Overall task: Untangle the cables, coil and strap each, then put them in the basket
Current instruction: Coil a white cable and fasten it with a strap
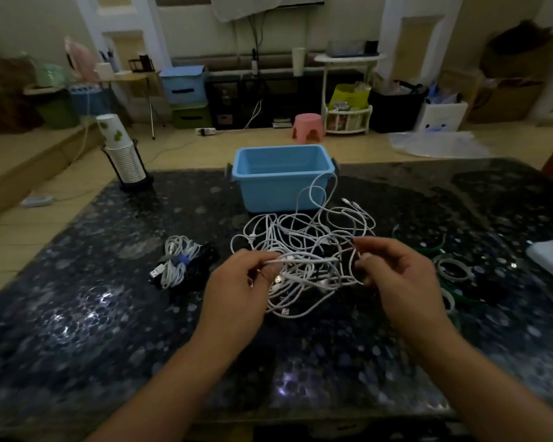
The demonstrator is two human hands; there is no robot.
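You are looking at a dim, underexposed room, with the far wall brighter than anything near you. The dark speckled table [109, 314] throws back small white glints of glare at lower left and lower centre. Its shadows are soft and hard to trace. The wide lens bows the table edges and stretches the corners. The whole picture is soft and smeared, and the frame's outer edges are the blurriest.
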